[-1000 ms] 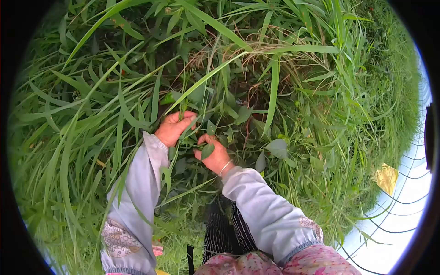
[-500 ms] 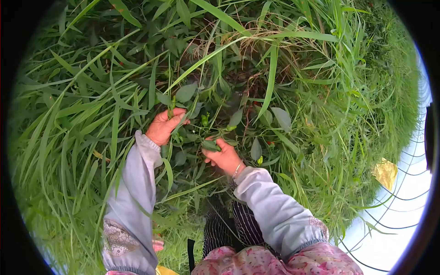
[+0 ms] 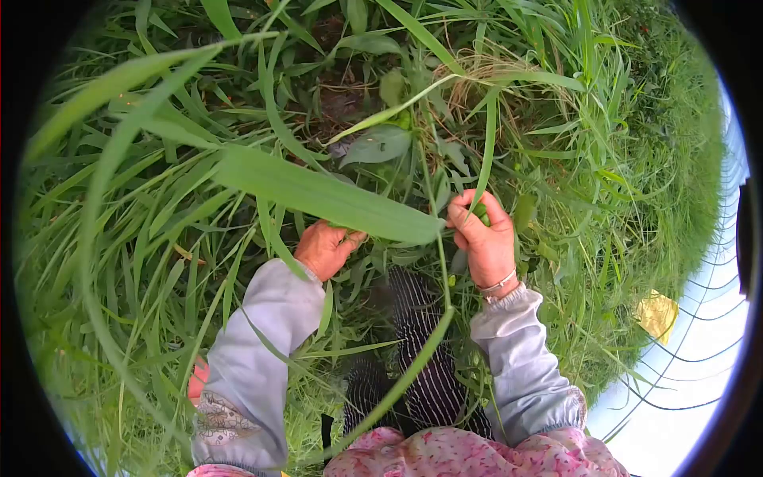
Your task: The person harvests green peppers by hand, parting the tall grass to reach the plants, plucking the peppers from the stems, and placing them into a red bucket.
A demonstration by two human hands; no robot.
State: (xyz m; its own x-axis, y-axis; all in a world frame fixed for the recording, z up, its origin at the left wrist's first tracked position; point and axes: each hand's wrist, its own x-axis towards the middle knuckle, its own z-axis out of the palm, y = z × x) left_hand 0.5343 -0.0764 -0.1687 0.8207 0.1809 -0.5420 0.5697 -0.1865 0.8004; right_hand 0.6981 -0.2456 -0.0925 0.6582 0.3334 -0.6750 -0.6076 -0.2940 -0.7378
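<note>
My right hand (image 3: 486, 242) is closed, with a small, shiny green pepper (image 3: 482, 213) showing between its curled fingers. The thumb and forefinger meet beside a thin upright stem. My left hand (image 3: 322, 250) is low among the leaves, its thumb and fingers drawn together; what they pinch, if anything, is hidden. A broad grass blade (image 3: 318, 195) crosses in front, close to the camera, and passes just above the left fingertips. Between and beyond the hands stands a leafy plant with a wide grey-green leaf (image 3: 380, 145).
Tall grass (image 3: 151, 215) crowds the left side and arches over the plants. Dry straw-like roots (image 3: 481, 79) lie further off. At the right are a yellow wrapper-like piece (image 3: 656, 316) and a pale sheet (image 3: 675, 397) with dark curved lines. My striped trouser legs (image 3: 429, 358) are below.
My right hand has moved right and slightly up, turning upright. The left hand has shifted right and down. A long grass blade now swings across the foreground.
</note>
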